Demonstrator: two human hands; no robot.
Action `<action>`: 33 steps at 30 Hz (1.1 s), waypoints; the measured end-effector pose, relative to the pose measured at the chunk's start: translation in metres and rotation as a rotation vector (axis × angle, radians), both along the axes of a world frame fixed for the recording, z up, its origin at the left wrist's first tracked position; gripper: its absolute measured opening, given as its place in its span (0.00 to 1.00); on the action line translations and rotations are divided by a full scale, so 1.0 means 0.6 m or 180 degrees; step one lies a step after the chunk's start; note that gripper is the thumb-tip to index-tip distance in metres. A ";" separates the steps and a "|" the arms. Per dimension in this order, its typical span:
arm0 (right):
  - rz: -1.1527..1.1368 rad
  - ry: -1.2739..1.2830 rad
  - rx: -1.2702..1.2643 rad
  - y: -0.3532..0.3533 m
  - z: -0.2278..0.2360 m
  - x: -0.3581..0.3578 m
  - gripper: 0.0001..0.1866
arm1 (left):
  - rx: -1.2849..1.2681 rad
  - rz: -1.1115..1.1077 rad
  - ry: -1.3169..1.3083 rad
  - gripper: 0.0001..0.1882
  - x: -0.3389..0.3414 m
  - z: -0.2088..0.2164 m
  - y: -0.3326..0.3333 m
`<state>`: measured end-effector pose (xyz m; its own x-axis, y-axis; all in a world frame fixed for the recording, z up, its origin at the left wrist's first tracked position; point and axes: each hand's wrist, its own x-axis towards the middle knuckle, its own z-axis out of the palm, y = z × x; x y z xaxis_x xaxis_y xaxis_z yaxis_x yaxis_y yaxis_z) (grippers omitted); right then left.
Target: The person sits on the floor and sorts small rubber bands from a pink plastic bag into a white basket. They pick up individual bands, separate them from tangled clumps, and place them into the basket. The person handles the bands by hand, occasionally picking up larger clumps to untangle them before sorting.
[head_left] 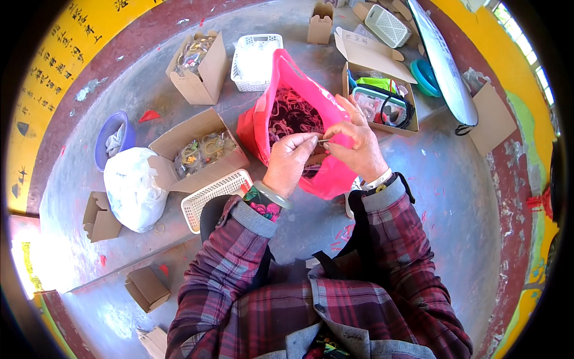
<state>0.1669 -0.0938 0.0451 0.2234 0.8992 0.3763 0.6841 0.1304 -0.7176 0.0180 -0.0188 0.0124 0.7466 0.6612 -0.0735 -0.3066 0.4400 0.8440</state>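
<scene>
A bright pink bag (pixel 254 133) stands wide open in front of me, filled with a heap of dark and pinkish loops (pixel 293 112). Over its near side, my left hand (pixel 287 163) pinches a small thin piece (pixel 323 141) between thumb and fingertips. The same piece is gripped from the other side by my right hand (pixel 360 143), with thumb and index finger together and the other fingers raised. The piece looks narrow and yellowish, but the fingertips cover most of it, so its kind does not show. Both wrists are above the bag's near rim.
To the left are an open carton (pixel 230 157) with bagged small items, a white basket (pixel 209 200), a white plastic sack (pixel 136 188) and a purple basin (pixel 113 140). Beyond the bag stand a carton (pixel 206 81), a white basket (pixel 257 75) and another open box (pixel 412 99).
</scene>
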 end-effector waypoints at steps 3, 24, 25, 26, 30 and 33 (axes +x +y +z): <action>0.0052 0.0242 -0.0033 -0.002 0.004 -0.002 0.09 | -0.0062 -0.0085 -0.0002 0.12 0.000 -0.003 0.000; -0.0042 -0.0136 0.0139 -0.004 -0.013 0.000 0.04 | -0.0385 -0.0061 -0.0217 0.11 0.002 -0.007 -0.002; -0.0107 -0.0068 0.0185 -0.003 -0.014 -0.004 0.05 | -0.0446 -0.0035 -0.0262 0.11 0.002 -0.008 -0.002; -0.0156 0.0073 0.0194 -0.003 -0.015 -0.009 0.06 | -0.0506 -0.0034 -0.0280 0.11 0.002 -0.007 -0.002; -0.0295 0.0787 0.0202 0.001 -0.021 -0.022 0.11 | -0.0677 -0.0035 -0.0285 0.10 0.003 -0.003 0.001; -0.0406 0.0954 0.0284 0.005 -0.018 -0.029 0.13 | -0.0707 0.0003 -0.0304 0.09 0.003 -0.006 0.002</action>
<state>0.1493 -0.0909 0.0343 0.4444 0.8234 0.3529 0.4593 0.1287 -0.8789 0.0198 -0.0175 0.0089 0.7564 0.6375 -0.1463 -0.3810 0.6113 0.6937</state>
